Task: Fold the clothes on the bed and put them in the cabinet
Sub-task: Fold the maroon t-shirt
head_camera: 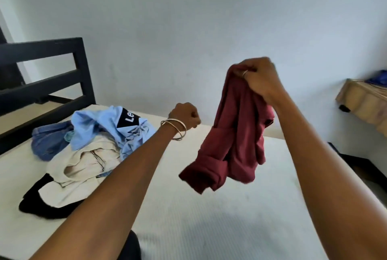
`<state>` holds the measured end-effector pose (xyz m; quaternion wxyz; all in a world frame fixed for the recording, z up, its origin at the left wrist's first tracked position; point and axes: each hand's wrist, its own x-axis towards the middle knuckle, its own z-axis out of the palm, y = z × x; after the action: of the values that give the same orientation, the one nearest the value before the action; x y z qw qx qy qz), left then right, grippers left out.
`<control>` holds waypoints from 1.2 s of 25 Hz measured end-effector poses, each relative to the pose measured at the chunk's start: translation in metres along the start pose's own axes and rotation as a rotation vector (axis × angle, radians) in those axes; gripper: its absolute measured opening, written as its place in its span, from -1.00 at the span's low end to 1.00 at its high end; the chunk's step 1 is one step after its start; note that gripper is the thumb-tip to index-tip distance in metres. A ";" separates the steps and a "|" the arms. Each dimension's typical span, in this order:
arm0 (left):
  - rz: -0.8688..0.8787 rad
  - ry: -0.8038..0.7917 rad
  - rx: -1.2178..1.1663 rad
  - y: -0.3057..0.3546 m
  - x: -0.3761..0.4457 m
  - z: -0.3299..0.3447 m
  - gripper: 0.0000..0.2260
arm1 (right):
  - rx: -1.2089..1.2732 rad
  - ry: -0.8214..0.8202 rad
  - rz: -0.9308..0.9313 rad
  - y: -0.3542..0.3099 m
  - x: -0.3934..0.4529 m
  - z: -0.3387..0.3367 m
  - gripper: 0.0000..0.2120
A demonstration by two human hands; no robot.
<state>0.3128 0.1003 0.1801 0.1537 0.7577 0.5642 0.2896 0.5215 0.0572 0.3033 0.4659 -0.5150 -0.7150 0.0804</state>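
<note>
Pale walls are standing behind the bed [209, 228], where a pile of clothes [90, 150] is waiting left of the maroon shirt [232, 144]. That shirt is hanging bunched and creased above the mattress, the right hand [261, 79] gripping its top. The left hand [185, 117] is curling into an empty fist beside it; ideally it should be catching the far shoulder and spreading the cloth flat.

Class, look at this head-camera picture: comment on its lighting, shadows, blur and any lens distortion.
Head view: soft, even daylight with no glare; a faint shadow falls on the mattress near the bottom edge; the wide lens bows the black bed frame and stretches both forearms; the red shirt gripped by the right hand is slightly smeared at its lower edge; the left hand looks reasonably sharp.
</note>
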 end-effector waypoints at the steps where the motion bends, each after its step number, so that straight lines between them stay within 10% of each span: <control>1: 0.020 -0.009 -0.052 0.002 -0.003 0.000 -0.94 | 0.068 0.053 0.046 0.003 0.002 -0.014 -0.87; 6: 0.200 -0.548 -0.352 0.053 -0.039 0.047 -0.51 | -0.029 0.087 0.105 0.006 -0.002 -0.029 -0.81; 10: 0.086 -0.176 -0.175 0.063 -0.052 0.081 -0.74 | 0.023 0.343 0.273 0.027 -0.015 -0.046 -0.81; 12: -0.029 -0.064 -0.325 0.064 -0.048 0.074 -0.67 | -0.342 0.378 0.443 0.051 -0.030 -0.057 -0.88; 14: -0.153 0.006 -0.446 0.075 -0.037 0.062 -0.66 | -0.582 0.249 0.452 0.063 -0.052 -0.053 -0.77; 19: -0.476 -0.036 -0.574 0.101 -0.020 0.061 -0.59 | 0.146 -0.438 0.383 0.047 -0.132 0.009 -0.69; 22: -0.579 -0.158 -0.800 0.097 -0.025 0.059 -0.51 | 0.274 -0.327 0.503 0.062 -0.166 0.037 -0.30; 26: -0.379 -0.403 -1.050 0.081 -0.046 0.056 -0.46 | 0.265 -0.217 0.529 0.087 -0.168 0.051 -0.60; 30: -0.012 -0.523 -0.628 0.077 -0.060 0.062 -0.25 | 0.086 0.034 0.481 0.079 -0.144 0.049 -0.79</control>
<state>0.3983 0.0255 0.1591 0.5179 0.7186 0.3946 0.2444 0.5419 -0.0054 0.1450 0.4668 -0.6515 -0.5597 0.2108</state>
